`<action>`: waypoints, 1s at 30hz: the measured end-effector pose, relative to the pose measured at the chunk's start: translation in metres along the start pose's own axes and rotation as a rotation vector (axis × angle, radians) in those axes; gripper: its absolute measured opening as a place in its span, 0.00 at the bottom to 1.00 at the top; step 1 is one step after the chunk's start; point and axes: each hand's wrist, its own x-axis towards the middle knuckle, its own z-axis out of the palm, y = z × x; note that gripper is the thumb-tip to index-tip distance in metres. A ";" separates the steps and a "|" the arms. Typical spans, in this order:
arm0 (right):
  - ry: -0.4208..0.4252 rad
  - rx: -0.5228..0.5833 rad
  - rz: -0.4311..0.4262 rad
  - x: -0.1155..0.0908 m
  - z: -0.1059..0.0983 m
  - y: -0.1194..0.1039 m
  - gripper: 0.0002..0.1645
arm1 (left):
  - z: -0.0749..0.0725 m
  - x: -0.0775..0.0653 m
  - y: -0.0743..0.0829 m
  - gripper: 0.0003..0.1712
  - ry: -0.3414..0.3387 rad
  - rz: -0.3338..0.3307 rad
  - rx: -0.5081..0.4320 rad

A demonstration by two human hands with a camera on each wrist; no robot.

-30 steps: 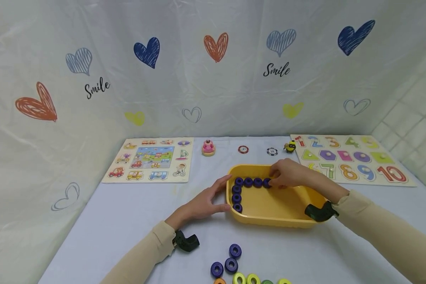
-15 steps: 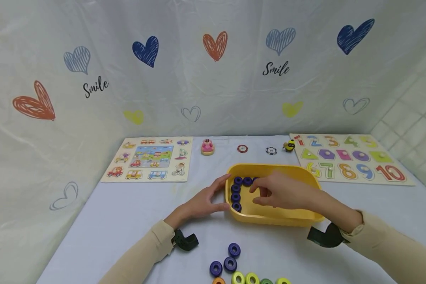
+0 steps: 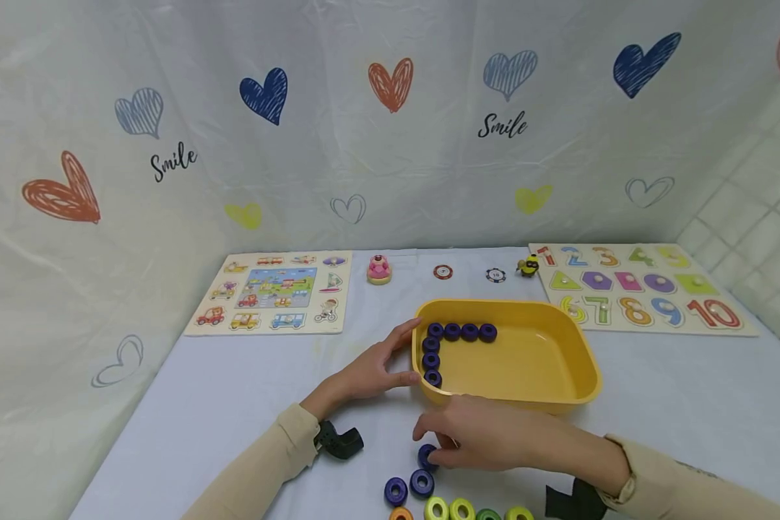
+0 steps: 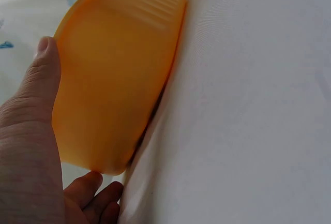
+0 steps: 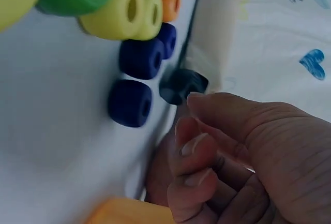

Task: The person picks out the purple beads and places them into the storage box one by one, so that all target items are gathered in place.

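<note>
A yellow tray (image 3: 526, 365) stands on the table with several purple ring beads (image 3: 487, 332) in an L along its back and left walls. My left hand (image 3: 369, 370) rests spread against its left end. The left wrist view shows the thumb (image 4: 44, 74) at the rim and fingertips at the other corner. In front of the tray, my right hand (image 3: 494, 435) reaches over a loose purple bead (image 3: 425, 459), partly hidden by the fingers in the head view. The right wrist view shows this bead (image 5: 130, 103) apart from the loosely bent fingers. Two more purple beads (image 3: 422, 484) lie nearer.
Yellow, green and orange beads (image 3: 461, 508) lie at the near edge of view. Behind the tray are a pink figurine (image 3: 379, 270), two chips (image 3: 443, 271) and a bee toy (image 3: 528, 266). A vehicle puzzle board (image 3: 279, 292) lies left, a number board (image 3: 637, 289) right.
My right hand has let go of the last purple bead in the tray's back row, then moved out over the front rim to the loose beads. The left hand has stayed against the tray.
</note>
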 end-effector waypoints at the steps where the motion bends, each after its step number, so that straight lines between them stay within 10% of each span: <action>1: -0.003 -0.013 -0.006 0.001 0.003 0.001 0.14 | 0.000 0.000 0.000 0.51 0.000 0.004 -0.001; 9: -0.009 -0.009 -0.033 0.001 0.021 0.015 0.15 | 0.001 0.002 -0.002 0.50 -0.003 0.002 -0.009; 30: -0.042 0.454 -0.037 -0.032 0.030 0.052 0.15 | 0.000 0.001 0.000 0.51 0.005 -0.022 0.017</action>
